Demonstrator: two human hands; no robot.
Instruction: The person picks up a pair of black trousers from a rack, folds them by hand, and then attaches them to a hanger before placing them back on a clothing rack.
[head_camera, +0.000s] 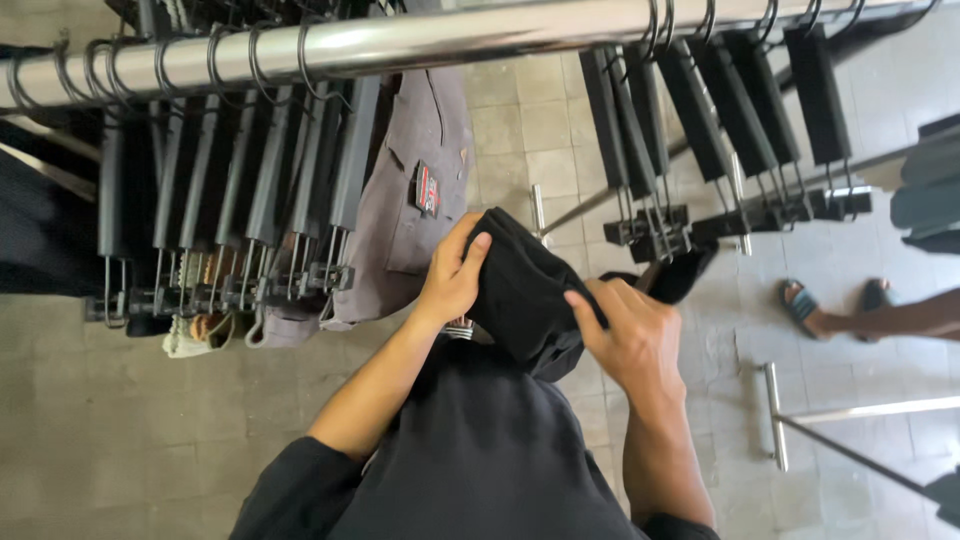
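My left hand (455, 275) and my right hand (630, 335) both grip a black folded garment (525, 290) held up just below a shiny metal clothes rail (420, 42). The left thumb presses on the garment's upper left edge. The right hand's fingers pinch its right side, near a black clip hanger (655, 235) hanging from the rail. The garment's lower part runs down toward my body.
Several grey clip hangers (250, 190) hang at the left of the rail, with a grey garment bearing a small patch (415, 200). More black hangers (760, 120) hang at the right. Another person's sandalled feet (830, 305) stand on the tiled floor. A low metal rack foot (775, 415) is at the right.
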